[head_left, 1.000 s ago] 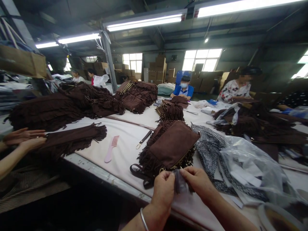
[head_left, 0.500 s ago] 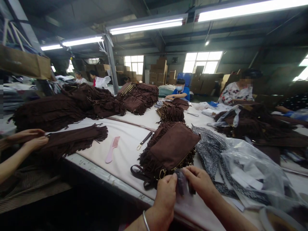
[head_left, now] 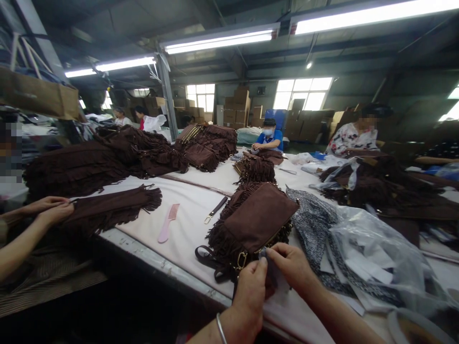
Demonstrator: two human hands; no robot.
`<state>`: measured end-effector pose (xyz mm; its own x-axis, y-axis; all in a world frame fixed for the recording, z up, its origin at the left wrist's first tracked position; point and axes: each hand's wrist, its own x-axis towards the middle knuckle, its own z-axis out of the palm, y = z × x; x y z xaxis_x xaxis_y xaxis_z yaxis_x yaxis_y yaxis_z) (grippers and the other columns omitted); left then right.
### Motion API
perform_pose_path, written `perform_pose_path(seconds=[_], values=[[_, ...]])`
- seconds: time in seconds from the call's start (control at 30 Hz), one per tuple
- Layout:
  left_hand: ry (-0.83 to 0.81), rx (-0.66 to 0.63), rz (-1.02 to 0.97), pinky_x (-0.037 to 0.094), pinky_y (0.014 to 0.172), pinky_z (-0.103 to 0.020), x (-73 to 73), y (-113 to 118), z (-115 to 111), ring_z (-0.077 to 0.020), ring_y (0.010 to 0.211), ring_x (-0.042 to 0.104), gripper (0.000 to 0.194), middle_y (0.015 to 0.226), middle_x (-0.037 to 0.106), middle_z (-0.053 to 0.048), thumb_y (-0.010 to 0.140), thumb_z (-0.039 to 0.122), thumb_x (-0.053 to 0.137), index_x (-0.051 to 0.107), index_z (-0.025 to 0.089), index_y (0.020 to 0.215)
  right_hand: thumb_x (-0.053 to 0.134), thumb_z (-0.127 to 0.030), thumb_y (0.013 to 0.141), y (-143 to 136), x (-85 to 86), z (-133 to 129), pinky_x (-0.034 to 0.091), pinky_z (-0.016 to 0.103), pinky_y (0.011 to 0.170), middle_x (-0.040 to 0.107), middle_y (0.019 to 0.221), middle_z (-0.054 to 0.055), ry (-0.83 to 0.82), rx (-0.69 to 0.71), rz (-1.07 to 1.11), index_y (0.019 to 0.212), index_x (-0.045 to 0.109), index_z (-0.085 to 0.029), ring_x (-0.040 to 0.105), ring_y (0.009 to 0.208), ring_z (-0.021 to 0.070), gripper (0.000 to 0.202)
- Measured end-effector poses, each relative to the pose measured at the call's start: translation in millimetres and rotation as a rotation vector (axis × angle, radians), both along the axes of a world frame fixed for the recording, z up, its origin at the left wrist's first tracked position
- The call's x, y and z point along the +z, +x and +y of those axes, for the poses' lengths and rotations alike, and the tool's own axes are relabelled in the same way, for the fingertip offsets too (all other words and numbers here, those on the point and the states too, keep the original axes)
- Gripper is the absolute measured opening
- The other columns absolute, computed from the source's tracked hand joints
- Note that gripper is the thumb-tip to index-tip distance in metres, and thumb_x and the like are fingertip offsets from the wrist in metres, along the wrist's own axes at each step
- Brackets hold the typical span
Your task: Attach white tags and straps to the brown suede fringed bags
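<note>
My left hand, a silver bangle on its wrist, is closed in a pinch at the near edge of the table. Close beside it my right hand pinches too. Between the fingertips hangs a small piece of thin, greyish see-through plastic, like a little bag; whether anything is inside I cannot make out. Just beyond the hands lies a brown fringed handbag with a gold zip and ring, on top of other fringed pieces. A dark strap loop sticks out at its left.
A pink comb and a dark strap with a gold clip lie left of the handbag. To the right are grey speckled cloth and a large clear plastic bag. A co-worker's hands hold a brown fringed piece at left.
My fingertips have closed together at the top of the plastic, and the dark shape that showed through it is less visible. My left hand has shifted slightly right. The handbag stays put.
</note>
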<state>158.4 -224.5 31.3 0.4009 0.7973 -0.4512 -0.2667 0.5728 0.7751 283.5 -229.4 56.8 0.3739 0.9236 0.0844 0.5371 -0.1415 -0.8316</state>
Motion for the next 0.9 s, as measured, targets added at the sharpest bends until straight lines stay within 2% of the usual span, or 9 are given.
perform_pose_path(seconds=[0.1, 0.17, 0.3, 0.43, 0.57, 0.7, 0.77, 0.9], values=[[-0.005, -0.014, -0.013, 0.044, 0.061, -0.026, 0.8, 3.0, 1.6, -0.0162, 0.073, 0.061, 0.051, 0.085, 0.068, -0.007, 0.069, 0.06, 0.072, 0.067, 0.016, 0.094, 0.055, -0.042, 0.081, 0.6, 2.2, 2.2, 0.044, 0.026, 0.058, 0.066, 0.06, 0.001, 0.004, -0.016, -0.034, 0.063, 0.068, -0.019, 0.06, 0.062, 0.0182, 0.033], [0.014, -0.012, 0.038, 0.042, 0.056, -0.025, -1.3, 5.0, 2.6, -0.0145, 0.065, 0.057, 0.051, 0.078, 0.066, -0.005, 0.068, 0.06, 0.073, 0.068, 0.015, 0.092, 0.054, -0.042, 0.081, 1.3, 3.7, 2.4, 0.043, 0.025, 0.057, 0.065, 0.06, 0.0, -0.012, 0.026, -0.047, 0.062, 0.068, -0.019, 0.06, 0.062, 0.0178, 0.033], [0.08, 0.01, 0.112, 0.036, 0.047, -0.025, -7.0, 7.5, 3.7, -0.0123, 0.052, 0.046, 0.051, 0.058, 0.054, 0.0, 0.066, 0.064, 0.072, 0.065, 0.014, 0.073, 0.054, -0.042, 0.083, 1.1, 7.2, 2.9, 0.044, 0.025, 0.057, 0.065, 0.061, 0.0, -0.039, 0.129, -0.011, 0.065, 0.071, -0.018, 0.06, 0.063, 0.0174, 0.035], [0.112, 0.036, 0.148, 0.034, 0.045, -0.026, -5.4, 8.2, 4.3, -0.0115, 0.047, 0.041, 0.05, 0.049, 0.045, 0.003, 0.066, 0.064, 0.072, 0.057, 0.017, 0.06, 0.063, -0.039, 0.076, -3.3, 13.1, 7.0, 0.042, 0.024, 0.052, 0.063, 0.055, -0.001, -0.099, 0.142, 0.074, 0.061, 0.07, -0.018, 0.057, 0.056, 0.0154, 0.027], [0.118, -0.025, 0.111, 0.037, 0.047, -0.025, 0.5, 1.6, 2.0, -0.0131, 0.053, 0.048, 0.046, 0.057, 0.055, 0.0, 0.066, 0.06, 0.074, 0.064, 0.016, 0.071, 0.066, -0.041, 0.071, -8.0, 13.5, 5.5, 0.039, 0.023, 0.048, 0.061, 0.053, -0.001, -0.136, 0.109, 0.247, 0.06, 0.069, -0.017, 0.054, 0.052, 0.0133, 0.027], [0.156, -0.097, 0.083, 0.037, 0.049, -0.024, 2.9, -8.9, -4.9, -0.0128, 0.054, 0.049, 0.047, 0.062, 0.061, -0.002, 0.067, 0.061, 0.073, 0.066, 0.014, 0.073, 0.061, -0.049, 0.074, -8.3, 1.4, -4.4, 0.028, 0.022, 0.04, 0.05, 0.043, -0.004, -0.241, 0.086, 0.441, 0.058, 0.06, -0.018, 0.044, 0.039, 0.0106, 0.035], [0.148, -0.116, 0.05, 0.038, 0.051, -0.026, 3.0, -11.6, -8.0, -0.0141, 0.056, 0.053, 0.051, 0.063, 0.063, -0.004, 0.068, 0.064, 0.071, 0.066, 0.014, 0.075, 0.057, -0.052, 0.078, -6.3, -5.0, -8.4, 0.028, 0.023, 0.04, 0.048, 0.043, -0.005, -0.227, 0.103, 0.383, 0.056, 0.055, -0.019, 0.043, 0.039, 0.0109, 0.04], [0.044, -0.117, -0.035, 0.042, 0.053, -0.028, 3.4, -11.0, -10.5, -0.0161, 0.058, 0.056, 0.053, 0.065, 0.062, -0.004, 0.064, 0.065, 0.072, 0.062, 0.015, 0.079, 0.054, -0.047, 0.085, 0.4, -9.3, -11.6, 0.036, 0.024, 0.051, 0.052, 0.055, -0.002, -0.055, 0.17, 0.007, 0.055, 0.053, -0.019, 0.05, 0.054, 0.013, 0.041]])
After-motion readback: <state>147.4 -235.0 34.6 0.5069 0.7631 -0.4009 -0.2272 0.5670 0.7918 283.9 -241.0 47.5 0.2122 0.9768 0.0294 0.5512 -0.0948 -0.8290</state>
